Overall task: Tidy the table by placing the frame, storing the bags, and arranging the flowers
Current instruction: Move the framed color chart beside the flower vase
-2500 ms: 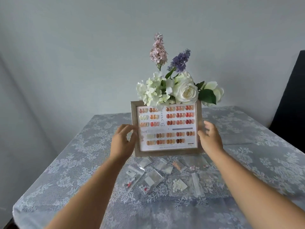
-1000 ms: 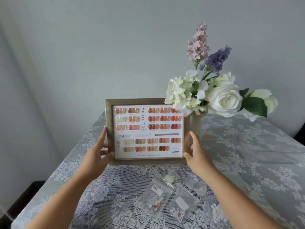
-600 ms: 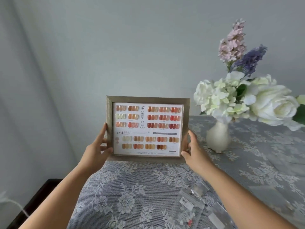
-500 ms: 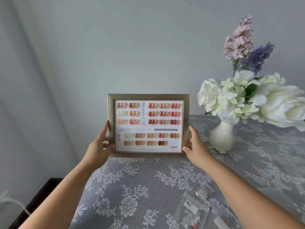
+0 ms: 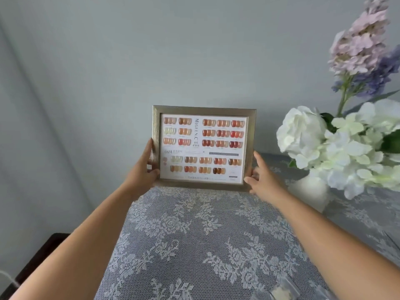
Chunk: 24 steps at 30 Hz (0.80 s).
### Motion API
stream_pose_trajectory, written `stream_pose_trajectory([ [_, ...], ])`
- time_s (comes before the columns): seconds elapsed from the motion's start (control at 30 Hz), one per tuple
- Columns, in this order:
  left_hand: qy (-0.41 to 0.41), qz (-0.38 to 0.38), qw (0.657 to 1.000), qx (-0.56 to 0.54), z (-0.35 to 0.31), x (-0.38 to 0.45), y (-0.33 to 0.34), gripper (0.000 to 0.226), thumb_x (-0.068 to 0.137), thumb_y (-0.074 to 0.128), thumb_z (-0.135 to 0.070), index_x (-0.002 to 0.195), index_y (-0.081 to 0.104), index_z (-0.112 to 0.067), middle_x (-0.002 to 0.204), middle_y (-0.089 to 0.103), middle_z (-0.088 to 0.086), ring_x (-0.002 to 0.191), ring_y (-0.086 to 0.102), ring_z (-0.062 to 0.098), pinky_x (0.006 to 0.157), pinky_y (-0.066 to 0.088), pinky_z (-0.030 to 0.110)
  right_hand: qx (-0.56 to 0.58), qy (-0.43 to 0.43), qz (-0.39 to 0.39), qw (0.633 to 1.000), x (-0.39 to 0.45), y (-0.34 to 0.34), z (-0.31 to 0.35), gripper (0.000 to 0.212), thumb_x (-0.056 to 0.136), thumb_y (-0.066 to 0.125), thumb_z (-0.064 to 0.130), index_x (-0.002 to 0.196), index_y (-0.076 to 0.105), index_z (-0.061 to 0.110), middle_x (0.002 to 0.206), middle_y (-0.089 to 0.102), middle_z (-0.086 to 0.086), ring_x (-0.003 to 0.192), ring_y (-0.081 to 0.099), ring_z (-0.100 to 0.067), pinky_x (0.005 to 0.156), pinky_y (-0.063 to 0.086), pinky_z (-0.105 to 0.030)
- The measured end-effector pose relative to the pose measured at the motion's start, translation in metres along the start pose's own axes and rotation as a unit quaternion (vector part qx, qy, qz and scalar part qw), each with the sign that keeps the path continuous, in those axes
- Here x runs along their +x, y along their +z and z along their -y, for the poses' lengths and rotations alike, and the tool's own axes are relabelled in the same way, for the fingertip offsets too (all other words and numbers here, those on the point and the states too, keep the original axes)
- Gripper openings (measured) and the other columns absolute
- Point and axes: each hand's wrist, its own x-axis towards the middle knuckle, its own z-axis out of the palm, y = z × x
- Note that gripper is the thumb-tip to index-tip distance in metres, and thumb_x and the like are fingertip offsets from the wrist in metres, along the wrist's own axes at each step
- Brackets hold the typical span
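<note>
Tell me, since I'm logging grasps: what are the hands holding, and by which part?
The picture frame, held upright by its side edges: left hand on the left edge, right hand at the lower right edge.

a plain pale grey-blue wall point(image 5: 194, 50) fills the upper part of the view, evenly lit by soft daylight, with faint vertical folds or shadows down its left side. below it stands a table point(image 5: 151, 282) covered by a grey-white lace tablecloth point(image 5: 194, 234) with a floral pattern. at the lower left, beside the table, sits a dark piece of furniture point(image 5: 41, 254), only partly visible.
</note>
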Motion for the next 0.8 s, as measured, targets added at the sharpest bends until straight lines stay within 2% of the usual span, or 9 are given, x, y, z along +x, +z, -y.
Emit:
stream_pose_trajectory([
  [0.1,-0.005,-0.019,1.000,0.007,0.008,0.016,0.007,0.103,0.088,0.050,0.006,0.131,0.006,-0.076,0.108,0.056,0.008,0.092,0.066,0.029,0.070,0.057,0.044,0.029,0.005,0.006,1.000,0.020,0.003,-0.002,0.091,0.088,0.061,0.007,0.144,0.004,0.051,0.107,0.059,0.003,0.090,0.062,-0.018,0.067,0.059,-0.045],
  [0.23,0.015,-0.052,0.998,0.032,0.015,0.038,0.011,0.102,0.089,0.055,0.000,0.126,0.003,-0.079,0.104,0.059,0.002,0.096,0.065,0.024,0.077,0.057,0.043,0.034,-0.002,0.010,0.999,0.048,0.003,-0.003,0.091,0.088,0.060,0.006,0.145,0.003,0.047,0.108,0.061,0.003,0.093,0.061,-0.017,0.076,0.056,-0.049],
  [0.33,0.016,-0.056,0.997,0.048,0.014,0.054,0.015,0.100,0.089,0.056,-0.003,0.131,0.001,-0.076,0.104,0.061,0.001,0.095,0.065,0.021,0.078,0.057,0.042,0.025,0.001,0.007,1.000,0.068,0.005,-0.005,0.091,0.089,0.060,0.007,0.146,0.001,0.047,0.110,0.062,0.002,0.092,0.062,-0.016,0.079,0.055,-0.049],
  [0.47,0.004,-0.041,0.998,0.055,0.011,0.076,0.018,0.095,0.089,0.055,-0.003,0.141,0.004,-0.063,0.102,0.061,-0.003,0.092,0.065,0.018,0.067,0.053,0.030,0.009,0.019,0.002,1.000,0.087,0.008,-0.009,0.090,0.089,0.062,0.012,0.145,0.001,0.047,0.106,0.061,0.006,0.087,0.063,-0.016,0.074,0.057,-0.047],
  [0.6,-0.003,-0.021,0.998,0.063,0.005,0.094,0.021,0.094,0.089,0.053,-0.001,0.144,0.002,-0.058,0.101,0.061,-0.008,0.094,0.064,0.016,0.075,0.055,0.035,0.008,0.028,-0.008,1.000,0.100,0.013,-0.013,0.091,0.089,0.062,0.015,0.144,-0.002,0.048,0.106,0.061,0.006,0.088,0.063,-0.017,0.079,0.056,-0.047],
  [0.7,-0.005,-0.027,0.997,0.066,0.006,0.102,0.023,0.094,0.089,0.052,0.000,0.144,0.002,-0.058,0.103,0.061,-0.005,0.095,0.063,0.017,0.077,0.053,0.035,-0.005,0.024,-0.024,0.999,0.105,0.015,-0.012,0.090,0.088,0.062,0.016,0.144,-0.001,0.049,0.104,0.061,0.012,0.090,0.063,-0.014,0.080,0.055,-0.043],
  [0.8,-0.009,-0.026,0.998,0.061,0.011,0.107,0.026,0.093,0.089,0.052,0.000,0.146,0.002,-0.056,0.108,0.061,0.000,0.097,0.063,0.019,0.077,0.050,0.029,-0.002,0.023,-0.032,0.999,0.106,0.016,-0.014,0.088,0.090,0.060,0.016,0.144,-0.001,0.050,0.109,0.061,0.010,0.091,0.061,-0.011,0.082,0.053,-0.038],
])
